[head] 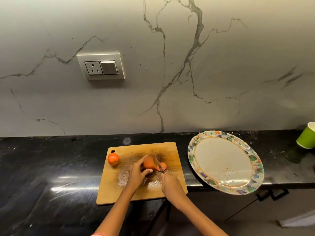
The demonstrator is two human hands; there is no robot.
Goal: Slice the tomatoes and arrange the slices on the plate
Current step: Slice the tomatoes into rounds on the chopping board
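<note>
Gripping tomato (149,163) with left hand (137,174), right hand (170,184) clasps knife (159,165); plate (192,150) unfilled.

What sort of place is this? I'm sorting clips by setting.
Most likely a home kitchen: a dark stone counter under a marble-look wall, a wooden cutting board with tomatoes being sliced, and a wall socket above.
</note>
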